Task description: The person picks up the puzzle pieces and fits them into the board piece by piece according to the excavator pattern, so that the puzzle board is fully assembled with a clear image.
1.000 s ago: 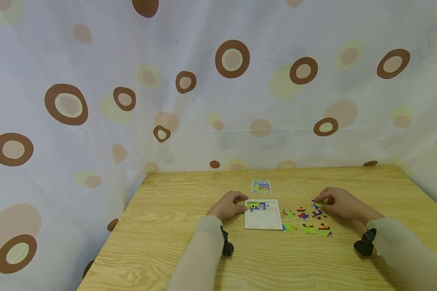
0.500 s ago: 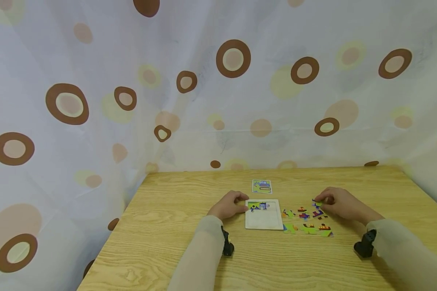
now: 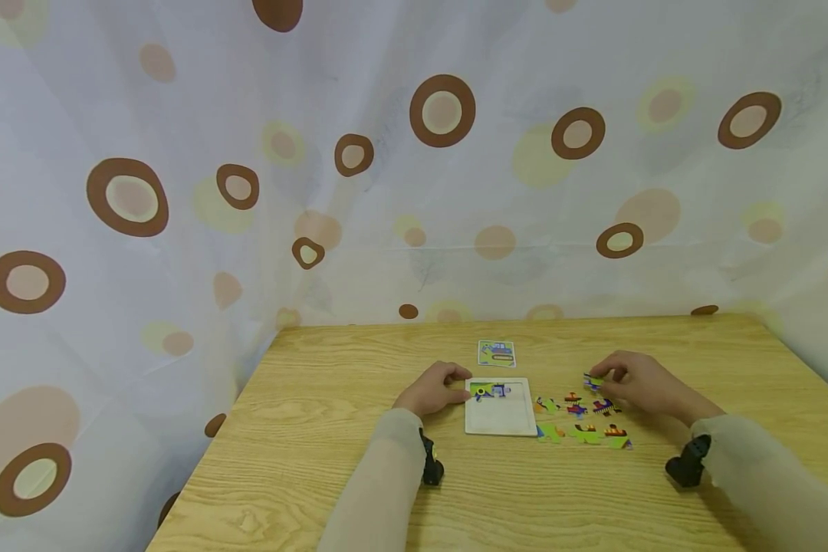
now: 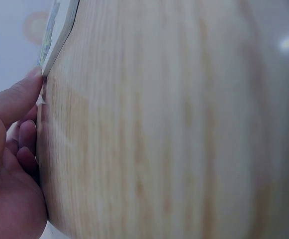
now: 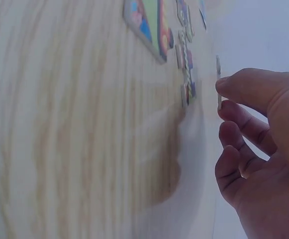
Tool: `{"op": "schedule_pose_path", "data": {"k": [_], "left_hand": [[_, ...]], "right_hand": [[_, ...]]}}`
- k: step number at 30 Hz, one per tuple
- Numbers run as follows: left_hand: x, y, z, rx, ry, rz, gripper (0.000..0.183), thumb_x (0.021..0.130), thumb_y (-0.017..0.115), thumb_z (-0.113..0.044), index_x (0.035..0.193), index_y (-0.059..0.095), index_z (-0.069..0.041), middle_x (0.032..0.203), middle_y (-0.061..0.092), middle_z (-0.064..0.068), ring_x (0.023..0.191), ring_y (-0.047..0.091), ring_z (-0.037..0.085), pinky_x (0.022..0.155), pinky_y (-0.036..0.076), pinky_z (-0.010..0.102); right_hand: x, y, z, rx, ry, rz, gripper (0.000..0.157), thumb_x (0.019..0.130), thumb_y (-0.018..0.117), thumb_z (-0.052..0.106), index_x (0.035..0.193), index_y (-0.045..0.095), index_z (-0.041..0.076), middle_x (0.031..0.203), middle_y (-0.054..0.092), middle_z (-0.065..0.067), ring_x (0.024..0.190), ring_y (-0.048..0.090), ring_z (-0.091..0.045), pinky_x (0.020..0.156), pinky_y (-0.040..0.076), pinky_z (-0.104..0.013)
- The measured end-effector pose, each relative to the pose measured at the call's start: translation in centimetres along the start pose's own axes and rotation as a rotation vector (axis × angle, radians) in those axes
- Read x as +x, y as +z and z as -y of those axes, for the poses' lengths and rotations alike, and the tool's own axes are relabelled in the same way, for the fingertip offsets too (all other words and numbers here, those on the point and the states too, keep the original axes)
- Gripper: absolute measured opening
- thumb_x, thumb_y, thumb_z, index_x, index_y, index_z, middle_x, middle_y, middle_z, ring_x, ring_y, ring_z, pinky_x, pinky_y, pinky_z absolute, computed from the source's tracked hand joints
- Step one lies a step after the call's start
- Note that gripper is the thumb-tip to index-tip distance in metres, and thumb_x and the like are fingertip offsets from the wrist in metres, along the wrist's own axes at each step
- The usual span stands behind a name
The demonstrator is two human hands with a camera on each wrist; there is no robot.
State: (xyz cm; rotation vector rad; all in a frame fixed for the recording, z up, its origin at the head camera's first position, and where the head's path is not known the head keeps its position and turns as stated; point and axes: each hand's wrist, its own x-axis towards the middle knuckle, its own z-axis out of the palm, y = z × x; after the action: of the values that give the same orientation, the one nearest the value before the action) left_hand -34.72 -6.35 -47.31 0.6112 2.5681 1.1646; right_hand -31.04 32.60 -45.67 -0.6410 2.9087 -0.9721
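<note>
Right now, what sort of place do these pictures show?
Probably a screened-off tabletop workspace: a wood-grain table, a circle-patterned backdrop behind it, and jigsaw pieces beside a white puzzle tray.

We see a person in long, pale cream sleeves; the left sleeve [image 3: 379,479] and the right sleeve [image 3: 766,468] match in colour, each narrowing to a soft cuff at the wrist; below them, the left hand [image 3: 433,389] and the right hand [image 3: 645,383] are bare; we also find a compact black left wrist camera [image 3: 432,465] and its black, rounded, blocky twin, the right wrist camera [image 3: 686,466]; their finer markings are too small for us to read.
</note>
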Motion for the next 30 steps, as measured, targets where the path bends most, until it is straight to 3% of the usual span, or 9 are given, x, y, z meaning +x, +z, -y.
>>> {"op": "schedule_pose_path", "data": {"k": [9, 24, 30], "left_hand": [[-0.1, 0.0, 0.1, 0.012, 0.009, 0.008, 0.034, 0.095, 0.07, -0.018, 0.128, 0.065, -0.013, 0.125, 0.06, -0.001, 0.115, 0.052, 0.019, 0.102, 0.041, 0.037], [-0.1, 0.0, 0.1, 0.009, 0.012, 0.012, 0.034, 0.094, 0.07, -0.019, 0.128, 0.065, -0.015, 0.125, 0.059, -0.002, 0.116, 0.053, 0.018, 0.101, 0.042, 0.036], [-0.2, -0.1, -0.1, 0.013, 0.017, 0.012, 0.034, 0.095, 0.069, -0.019, 0.129, 0.065, -0.014, 0.126, 0.06, -0.001, 0.116, 0.053, 0.018, 0.101, 0.042, 0.037]], "right_hand": [[0.8, 0.8, 1.2, 0.047, -0.003, -0.007, 0.021, 0.092, 0.07, 0.01, 0.113, 0.071, 0.007, 0.106, 0.063, -0.007, 0.086, 0.052, -0.021, 0.059, 0.046, -0.028], [2.1, 2.7, 4.1, 0.084, -0.092, 0.0, 0.019, 0.095, 0.067, 0.01, 0.113, 0.071, 0.009, 0.11, 0.064, -0.007, 0.089, 0.054, -0.02, 0.059, 0.05, -0.029], [3.0, 3.7, 5.1, 0.086, -0.12, 0.021, 0.019, 0.095, 0.068, 0.013, 0.113, 0.071, 0.009, 0.113, 0.063, -0.007, 0.092, 0.055, -0.021, 0.065, 0.05, -0.031]]}}
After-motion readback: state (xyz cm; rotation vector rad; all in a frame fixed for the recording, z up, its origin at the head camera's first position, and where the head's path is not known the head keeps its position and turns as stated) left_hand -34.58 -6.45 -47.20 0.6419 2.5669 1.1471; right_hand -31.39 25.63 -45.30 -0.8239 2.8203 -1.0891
